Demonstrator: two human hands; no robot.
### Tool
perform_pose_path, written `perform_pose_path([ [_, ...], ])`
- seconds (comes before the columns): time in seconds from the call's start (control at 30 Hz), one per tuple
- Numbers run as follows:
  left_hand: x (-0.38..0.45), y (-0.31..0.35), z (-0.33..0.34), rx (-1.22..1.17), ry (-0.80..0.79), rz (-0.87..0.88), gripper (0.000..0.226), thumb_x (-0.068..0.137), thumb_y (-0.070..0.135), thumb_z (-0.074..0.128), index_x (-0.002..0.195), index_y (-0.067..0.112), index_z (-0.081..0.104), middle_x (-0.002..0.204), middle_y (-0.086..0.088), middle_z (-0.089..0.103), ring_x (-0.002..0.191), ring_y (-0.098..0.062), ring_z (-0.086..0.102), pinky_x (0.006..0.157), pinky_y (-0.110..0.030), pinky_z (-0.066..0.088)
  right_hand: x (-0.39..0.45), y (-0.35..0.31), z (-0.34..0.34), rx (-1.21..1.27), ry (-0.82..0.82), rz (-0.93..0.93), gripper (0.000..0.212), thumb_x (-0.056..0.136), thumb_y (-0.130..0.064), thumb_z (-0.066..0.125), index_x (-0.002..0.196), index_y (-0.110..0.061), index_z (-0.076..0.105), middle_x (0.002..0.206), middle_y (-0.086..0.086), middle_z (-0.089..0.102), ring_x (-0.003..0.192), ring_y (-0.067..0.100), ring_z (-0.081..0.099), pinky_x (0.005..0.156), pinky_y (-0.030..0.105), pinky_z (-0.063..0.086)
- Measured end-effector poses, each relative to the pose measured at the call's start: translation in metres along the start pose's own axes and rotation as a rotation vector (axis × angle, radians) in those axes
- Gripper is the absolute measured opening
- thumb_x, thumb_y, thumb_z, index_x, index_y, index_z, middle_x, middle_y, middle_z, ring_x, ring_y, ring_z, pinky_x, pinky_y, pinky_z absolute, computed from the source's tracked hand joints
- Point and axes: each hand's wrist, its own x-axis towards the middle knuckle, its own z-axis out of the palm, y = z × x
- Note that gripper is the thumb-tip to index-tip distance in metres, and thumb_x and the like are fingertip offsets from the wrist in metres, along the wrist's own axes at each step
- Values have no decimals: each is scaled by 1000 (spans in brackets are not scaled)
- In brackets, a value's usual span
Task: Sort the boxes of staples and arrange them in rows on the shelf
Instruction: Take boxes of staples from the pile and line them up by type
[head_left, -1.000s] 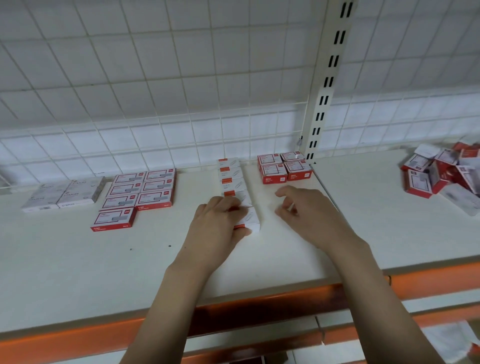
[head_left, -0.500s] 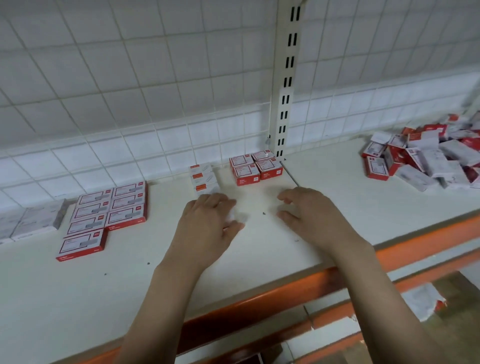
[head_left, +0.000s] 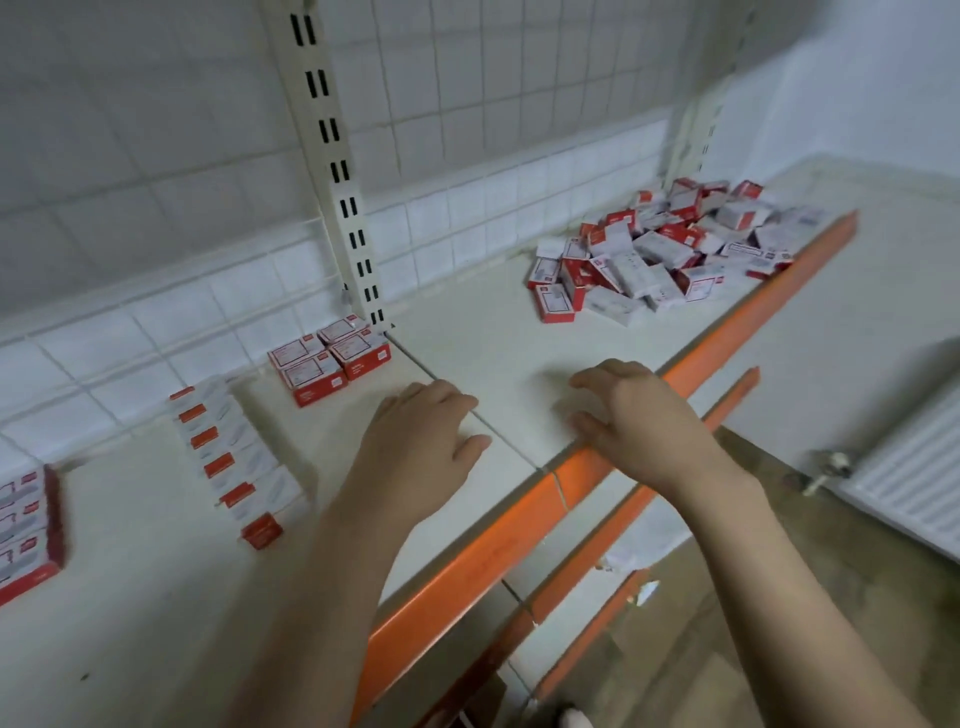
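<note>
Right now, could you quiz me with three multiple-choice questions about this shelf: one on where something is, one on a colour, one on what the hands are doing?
1. Where is the unsorted pile of boxes?
A. far right of the shelf
B. on the floor
C. under the left hand

2. What colour is the shelf's front edge?
A. blue
B. orange
C. black

3. What do the left hand and right hand hold?
A. one box each
B. a stapler
C. nothing

Answers: 1 A, the heap lies far right. 2 B, the edge strip is orange. 3 C, both hands are empty above the shelf.
</note>
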Motion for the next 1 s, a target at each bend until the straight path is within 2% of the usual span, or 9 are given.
perform_pose_path([
  [0.13, 36, 24, 16, -25, -5, 30, 46, 94, 39, 49, 134, 19, 47, 134, 4, 48, 123, -15, 41, 102, -29, 29, 11, 43, -9, 0, 10, 32, 41, 90, -25, 52, 130, -15, 50, 122, 5, 53, 109, 24, 51, 88, 34, 44],
  [0.33, 101, 61, 29, 1, 24, 21, 48, 94, 42, 46, 137, 20, 43, 137, 5, 45, 124, -15, 41, 102, -30, 31, 43, 102, -28, -43, -1, 31, 43, 91, -28, 51, 132, -16, 47, 122, 5, 53, 115, 24, 48, 91, 36, 44],
  [0.47, 137, 74, 41, 43, 41, -76, 44, 93, 41, 48, 131, 18, 48, 129, 1, 51, 118, -18, 47, 96, -31, 38, 59, 129, -30, -31, -11, 17, 43, 91, -27, 51, 132, -16, 47, 123, 4, 51, 117, 24, 47, 86, 34, 45],
  [0.7, 191, 69, 61, 65, 41, -310, 49, 88, 42, 56, 123, 8, 54, 106, -10, 55, 98, -25, 53, 81, -32, 44, 80, 156, -26, 22, -24, -69, 46, 92, -27, 50, 136, -18, 43, 128, 3, 50, 119, 23, 45, 92, 35, 43],
  [0.9, 217, 67, 73, 74, -48, -425, 68, 81, 60, 56, 120, 4, 50, 108, -12, 49, 105, -28, 49, 87, -33, 40, 89, 166, -23, 38, -19, -132, 46, 92, -29, 49, 136, -16, 43, 125, 3, 51, 117, 25, 47, 93, 34, 43],
  [1.0, 225, 66, 77, 82, -62, -462, 68, 82, 60, 54, 120, 4, 51, 108, -12, 49, 105, -28, 48, 88, -35, 40, 90, 170, -22, 35, -20, -152, 46, 92, -29, 49, 136, -16, 43, 126, 3, 52, 116, 24, 47, 92, 35, 44],
])
